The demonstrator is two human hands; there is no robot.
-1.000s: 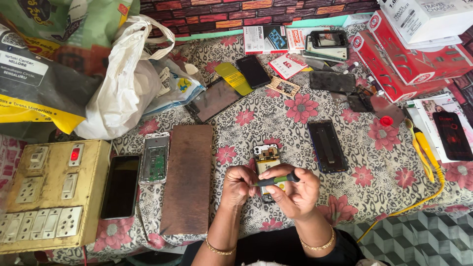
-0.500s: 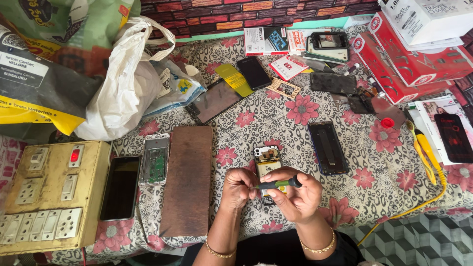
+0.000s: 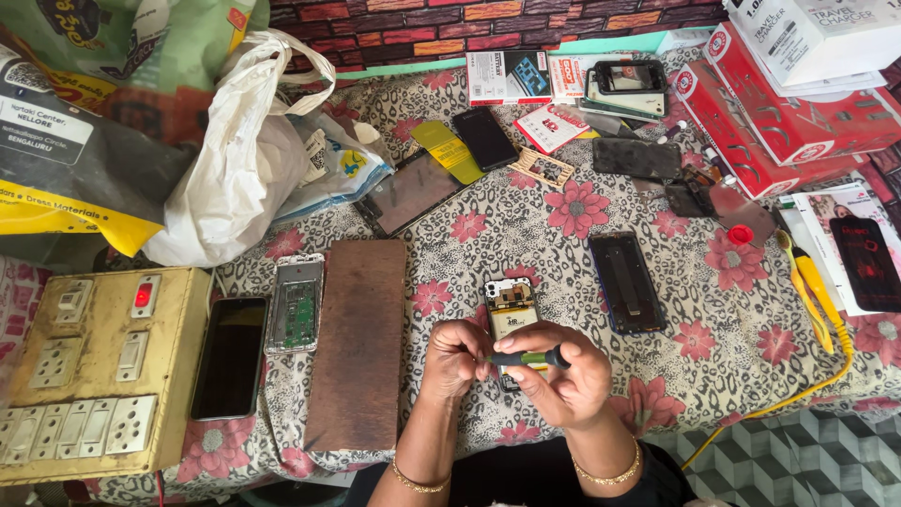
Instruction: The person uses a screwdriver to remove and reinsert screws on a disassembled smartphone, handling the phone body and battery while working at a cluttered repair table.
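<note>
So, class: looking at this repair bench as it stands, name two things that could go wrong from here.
The screwdriver, held across both hands, sits just over the opened phone; a slip might scratch its exposed parts. The flowered cloth is busily patterned, so any small part set down there could be hard to find again. The yellow cable trails off the table edge and could be snagged.

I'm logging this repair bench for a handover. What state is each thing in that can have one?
Opened phone: back off, insides showing, flat on the cloth.
Screwdriver: held level in both hands.
Left hand: closed on the screwdriver's tip end.
Right hand: gripping the handle.
Phone frame: bare, circuit board exposed.
Black phone: screen dark.
Switchboard: red indicator lit.
</note>
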